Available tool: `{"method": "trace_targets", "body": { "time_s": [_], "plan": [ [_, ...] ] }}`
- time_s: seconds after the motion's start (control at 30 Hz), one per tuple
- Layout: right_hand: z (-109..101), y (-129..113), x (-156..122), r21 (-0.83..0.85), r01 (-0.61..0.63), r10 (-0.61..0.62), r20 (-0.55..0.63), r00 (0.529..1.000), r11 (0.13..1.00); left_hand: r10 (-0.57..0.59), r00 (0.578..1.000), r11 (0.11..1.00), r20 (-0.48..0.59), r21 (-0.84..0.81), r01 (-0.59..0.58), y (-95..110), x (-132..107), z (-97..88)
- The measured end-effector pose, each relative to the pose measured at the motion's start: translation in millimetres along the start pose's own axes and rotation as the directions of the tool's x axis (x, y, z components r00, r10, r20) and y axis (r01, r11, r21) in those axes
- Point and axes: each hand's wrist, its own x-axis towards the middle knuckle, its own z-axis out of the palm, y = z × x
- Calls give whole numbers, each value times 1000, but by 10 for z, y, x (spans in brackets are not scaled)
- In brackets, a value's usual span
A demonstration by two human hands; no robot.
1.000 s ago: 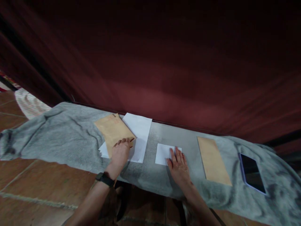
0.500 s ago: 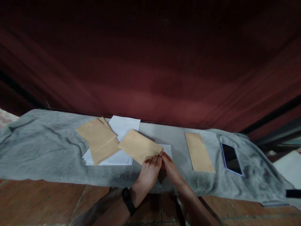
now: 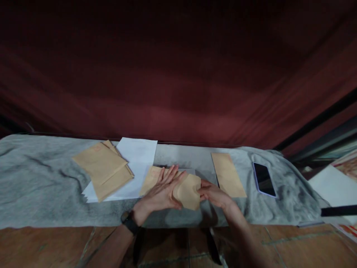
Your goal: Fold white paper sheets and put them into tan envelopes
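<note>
A brown paper envelope lies in front of me on the grey cloth, its right end bowed up. My left hand is spread over the envelope's middle, fingers stretched out and thumb near its front edge. At the right end, the fingers of my right hand pinch the envelope's edge. Left of my hands, several brown envelopes rest in a loose pile on white paper sheets. One more envelope lies flat to the right of my right hand.
A phone in a light purple case lies farther right on the grey cloth. Behind the cloth rises a dark red surface. Reddish floor tiles show below its front edge. White board-like material stands at the far right.
My left hand has left the envelope's right end and spread out over its middle. The right hand has shifted right, still at the envelope's end, which now bows up. The view has moved slightly.
</note>
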Motion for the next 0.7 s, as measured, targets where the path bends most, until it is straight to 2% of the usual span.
{"method": "trace_targets", "body": {
  "time_s": [0.1, 0.2, 0.37, 0.53, 0.7],
  "plan": [
    [-54, -37, -93, -46, -40, 42, 51, 998, 998, 38, 999, 999, 7, -2, -38, 64, 11, 89],
    [-95, -29, -117, -52, -31, 34, 69, 997, 998, 55, 998, 998, 20, 8, -55, 136, 21, 144],
    [-132, 24, -53, -11, 71, -72, -32, 997, 997, 44, 998, 999, -39, 32, -42, 181, 35, 90],
    [-47, 48, 29, -16, 185, -186, -115, 976, 983, 57, 995, 997, -83, 55, -52, 252, 62, 62],
    [6, 52, 55, -53, 196, -202, -151, 968, 979, 53, 997, 997, -52, 62, -49, 261, 67, 62]
  ]
}}
